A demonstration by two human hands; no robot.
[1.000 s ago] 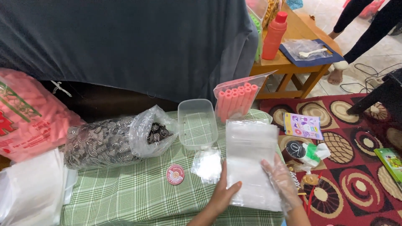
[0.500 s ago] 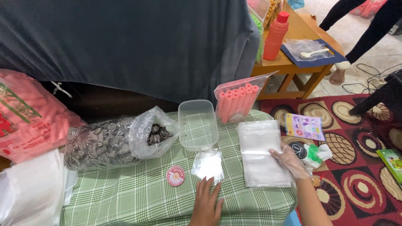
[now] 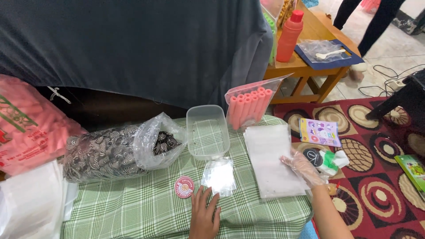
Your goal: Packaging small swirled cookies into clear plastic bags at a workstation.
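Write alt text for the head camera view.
A bare left hand rests on a green checked tablecloth beside a small clear bag, while the gloved right hand touches a stack of plastic bags.

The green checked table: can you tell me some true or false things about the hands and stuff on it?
1. The right hand wears a clear plastic glove. True.
2. The left hand holds the red bottle. False: it lies flat on the green checked cloth, beside the round sticker.
3. The clear container has no lid on. True.
4. The pink rolls lie loose on the carpet. False: they stand in a clear bag on the table.
5. The right hand touches the stack of clear bags. True.
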